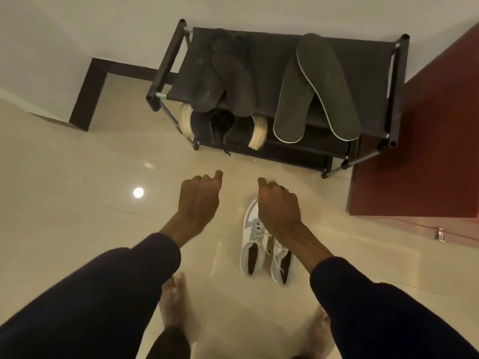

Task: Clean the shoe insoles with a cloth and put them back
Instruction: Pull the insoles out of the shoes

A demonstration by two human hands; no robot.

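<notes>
Where the insoles lie: two pairs rest on the top shelf of the shoe rack (399, 94). The green-grey insoles (293, 104) with pale edging are on its right part and the darker insoles (234, 84) on its left. Both pairs overhang the front edge.
Long axis: all four run roughly front to back, with one end of each pointing towards the person. The two insoles in each pair overlap at the far end and fan apart towards the near end.
Direction from the hands: straight ahead and well apart from both, with neither pair touched.
Nearer hand: the right hand (278, 208) for the green-grey pair, the left hand (199, 200) for the darker pair.
Grip, left: back of the hand up, fingers loosely curled, holding nothing.
Grip, right: the same, empty, hanging above the toes of the sneakers (250, 244).
Sneakers: a white-and-grey pair side by side on the floor (77, 203), toes towards the rack. Their openings are dark, so I cannot tell what is inside.
Cloth: none in view.
Lower shelf: dark shoes (220, 128) with cream soles.
Likely step: a forward reach for a pair, gripping an overhanging end.
</notes>
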